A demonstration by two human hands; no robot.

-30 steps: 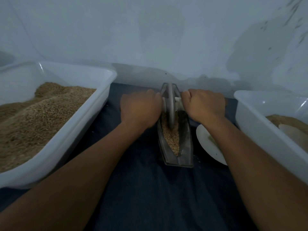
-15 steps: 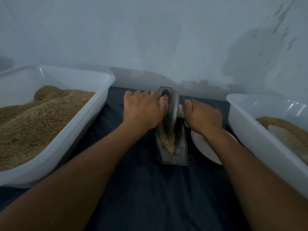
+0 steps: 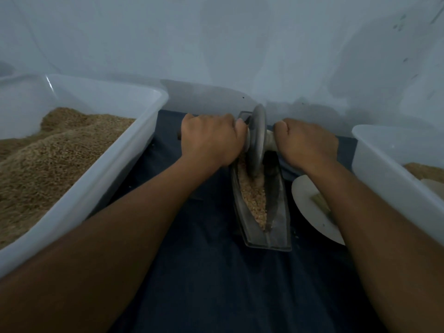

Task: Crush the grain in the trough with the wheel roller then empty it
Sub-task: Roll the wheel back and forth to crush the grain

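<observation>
Left hand (image 3: 211,139) and right hand (image 3: 306,140) grip the wheel roller (image 3: 257,140) axle; wheel in trough (image 3: 264,212) — on grain (image 3: 254,200).

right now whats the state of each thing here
wheel roller: upright in the trough, gripped from both sides
trough: holds grain, not emptied
left hand: grips the roller handle
right hand: grips the roller handle
left tub: heaped with grain
right tub: some grain inside
white plate: flat on the cloth

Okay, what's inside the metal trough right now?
Crushed grain along the trough and the wheel roller standing in it; grain under the wheel is hidden.
</observation>
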